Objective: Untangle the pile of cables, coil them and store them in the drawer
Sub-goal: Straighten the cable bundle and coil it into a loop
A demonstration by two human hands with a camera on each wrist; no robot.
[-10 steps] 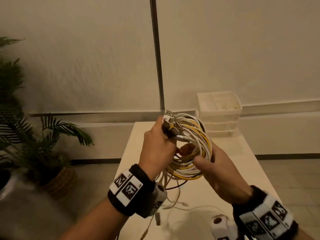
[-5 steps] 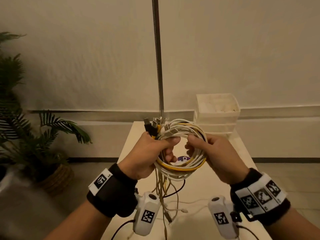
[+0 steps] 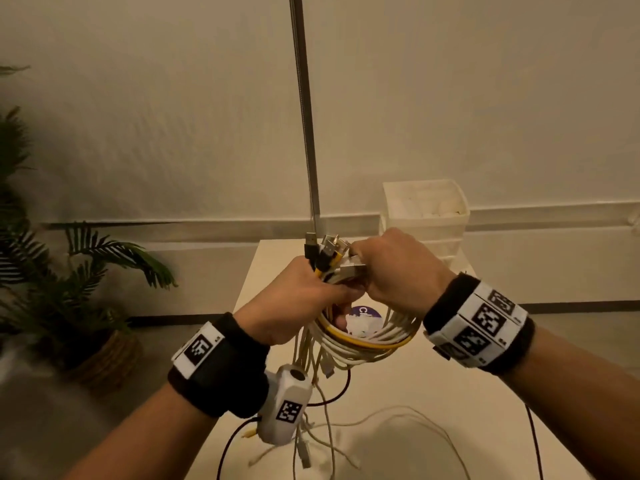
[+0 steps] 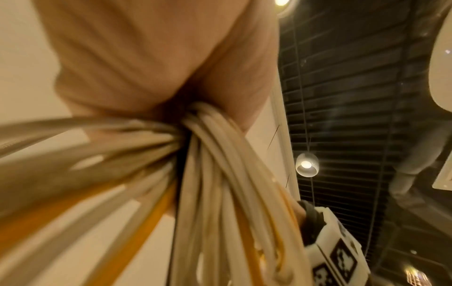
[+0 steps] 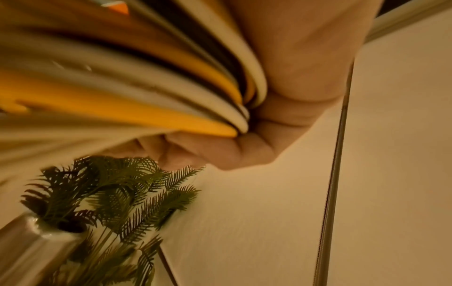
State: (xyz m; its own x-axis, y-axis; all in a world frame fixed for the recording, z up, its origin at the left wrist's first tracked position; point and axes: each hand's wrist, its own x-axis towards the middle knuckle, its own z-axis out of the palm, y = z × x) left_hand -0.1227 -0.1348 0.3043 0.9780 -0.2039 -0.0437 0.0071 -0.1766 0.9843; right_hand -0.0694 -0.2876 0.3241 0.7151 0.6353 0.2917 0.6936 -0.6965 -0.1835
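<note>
We've got both hands, left & right, gripping the mostly-coiled cable bundle above the surface, w/ loose tails still hanging, drawer unit at far edge not yet loaded.

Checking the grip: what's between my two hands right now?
In the head view, the connector ends of the cable coil, gripped by the left hand and right hand.
</note>
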